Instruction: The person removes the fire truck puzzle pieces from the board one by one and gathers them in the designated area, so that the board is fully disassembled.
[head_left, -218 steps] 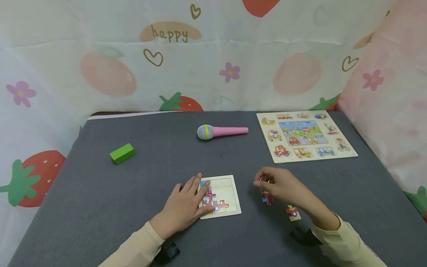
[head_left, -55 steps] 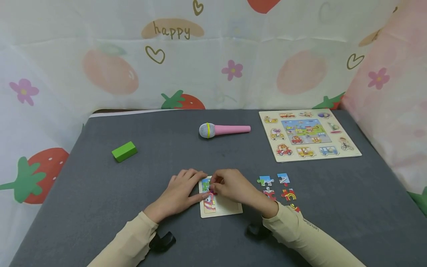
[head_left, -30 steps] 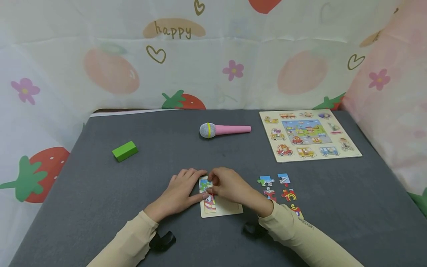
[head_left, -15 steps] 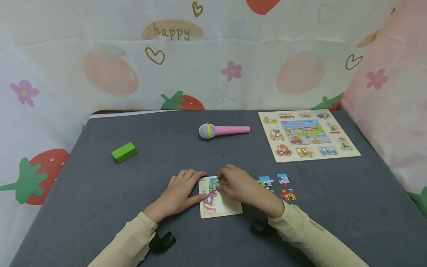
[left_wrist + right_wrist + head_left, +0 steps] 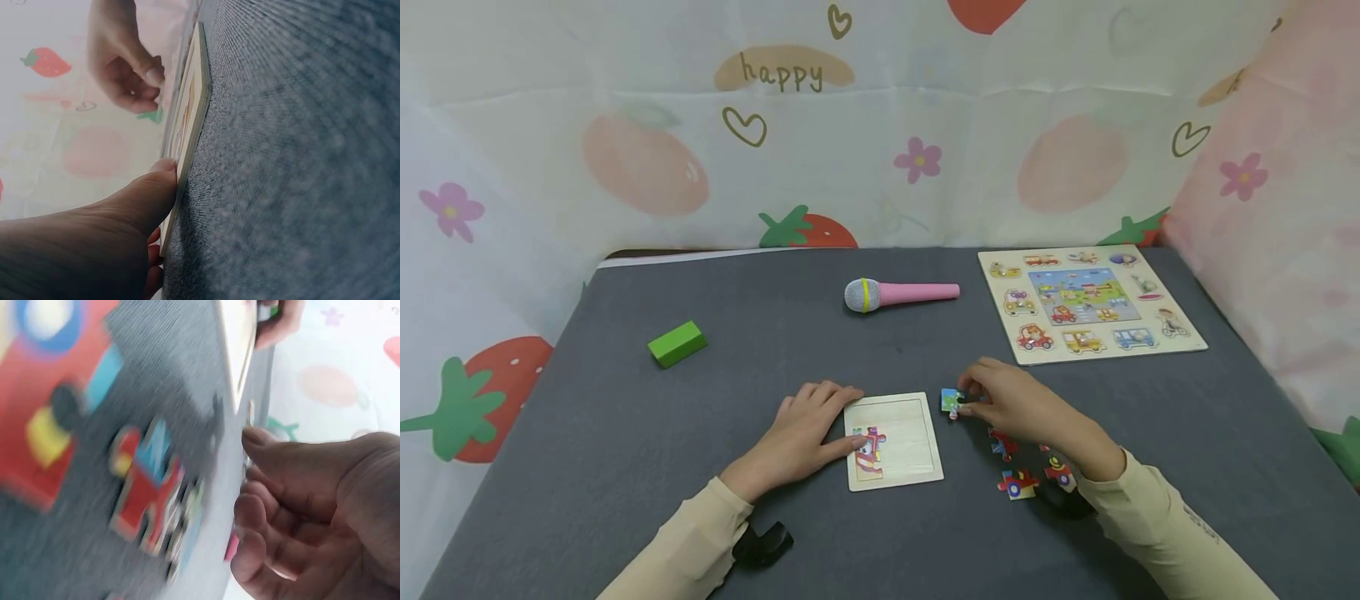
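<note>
A small square puzzle board (image 5: 917, 442) with a pale wooden tray lies at the middle front. Its left part still carries pink-and-purple pieces (image 5: 870, 458); the rest shows bare wood. My left hand (image 5: 801, 442) rests along the board's left edge, fingers extended, the thumb (image 5: 159, 181) lying on its face. Right of the board, my right hand (image 5: 1018, 404) pinches a blue-green jigsaw piece (image 5: 951, 402) between thumb and fingertips. Below that hand lie loose red pieces, one with a wheel (image 5: 1018, 485), another (image 5: 1059, 472) beside it. Other loose pieces are partly hidden under the right hand.
A pink toy microphone (image 5: 917, 292) lies behind the board. At the back right is a large vehicle puzzle board (image 5: 1007, 321), and a green block (image 5: 677, 343) sits at left. A printed cloth (image 5: 970, 108) hangs behind the grey table (image 5: 760, 358).
My right hand has lifted the blue-green piece from the board's upper left and carried it right, off the board. Earlier, several pieces went from board to table. My left hand stays put.
</note>
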Tool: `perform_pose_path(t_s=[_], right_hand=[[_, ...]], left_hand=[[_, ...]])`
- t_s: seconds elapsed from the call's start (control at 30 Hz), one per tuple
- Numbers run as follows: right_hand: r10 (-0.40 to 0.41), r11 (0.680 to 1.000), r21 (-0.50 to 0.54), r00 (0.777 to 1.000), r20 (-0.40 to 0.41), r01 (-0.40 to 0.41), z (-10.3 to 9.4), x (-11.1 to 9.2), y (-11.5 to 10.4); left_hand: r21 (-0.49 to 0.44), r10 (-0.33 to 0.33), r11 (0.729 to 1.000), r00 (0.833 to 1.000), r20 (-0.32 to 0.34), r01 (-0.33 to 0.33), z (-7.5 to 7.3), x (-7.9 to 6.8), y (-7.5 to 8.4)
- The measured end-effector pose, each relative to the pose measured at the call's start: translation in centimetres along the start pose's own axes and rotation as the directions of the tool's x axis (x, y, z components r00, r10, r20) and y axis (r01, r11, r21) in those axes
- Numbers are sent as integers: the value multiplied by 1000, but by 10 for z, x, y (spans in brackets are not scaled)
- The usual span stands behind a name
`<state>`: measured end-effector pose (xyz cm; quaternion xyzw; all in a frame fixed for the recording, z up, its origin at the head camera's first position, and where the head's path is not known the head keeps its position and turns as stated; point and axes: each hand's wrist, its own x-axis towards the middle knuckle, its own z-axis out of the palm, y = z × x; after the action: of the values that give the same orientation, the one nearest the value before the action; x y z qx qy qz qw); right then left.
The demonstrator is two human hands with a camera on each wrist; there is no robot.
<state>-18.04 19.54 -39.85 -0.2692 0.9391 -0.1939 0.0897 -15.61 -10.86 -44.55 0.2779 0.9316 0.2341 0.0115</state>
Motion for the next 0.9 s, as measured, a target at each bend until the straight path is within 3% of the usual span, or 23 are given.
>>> perform_pose_path(t_s=[0.37, 0.9], right_hand=[[-38, 999, -13, 997, 65, 38, 4, -8, 12], [-44, 998, -35, 998, 45, 45, 7, -7, 14]], left_hand=[[1, -6, 1000, 1000, -1, 6, 0, -1, 0], [1, -7, 1000, 1000, 5, 7, 0, 0, 1]])
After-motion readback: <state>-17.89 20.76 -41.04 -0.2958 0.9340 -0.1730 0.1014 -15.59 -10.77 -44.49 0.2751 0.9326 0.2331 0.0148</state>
